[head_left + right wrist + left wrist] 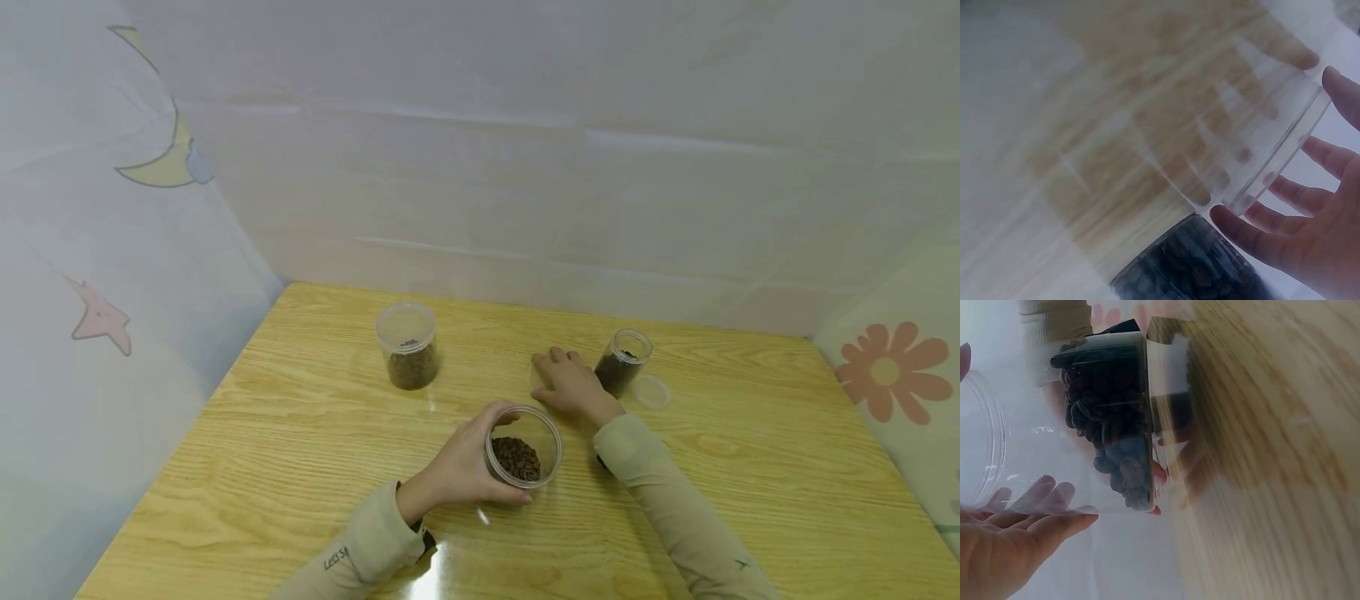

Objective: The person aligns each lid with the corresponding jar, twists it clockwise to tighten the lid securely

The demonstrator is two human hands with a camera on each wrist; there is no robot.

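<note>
My left hand [465, 462] grips a wide clear plastic jar [546, 429] without a lid, its thumb and fingers round the wall. Dark brown beans that look like coffee beans [517, 460] fill its lower part; the left wrist view shows them heaped to one side [1107, 419]. Farther right, my right hand [572, 383] reaches low over the table. Its spread fingertips and thumb hold a clear round lid [1282, 156] by the rim. In the head view the hand covers most of that lid. Just beside this hand stands a narrower uncovered jar [615, 373] with dark contents.
A lidded clear jar [412, 367], partly filled with brown beans, stands at the back left of the wooden table [285, 433]. Another clear lid [650, 392] lies flat by the narrower jar. A pale printed cloth [480, 183] rises behind the table.
</note>
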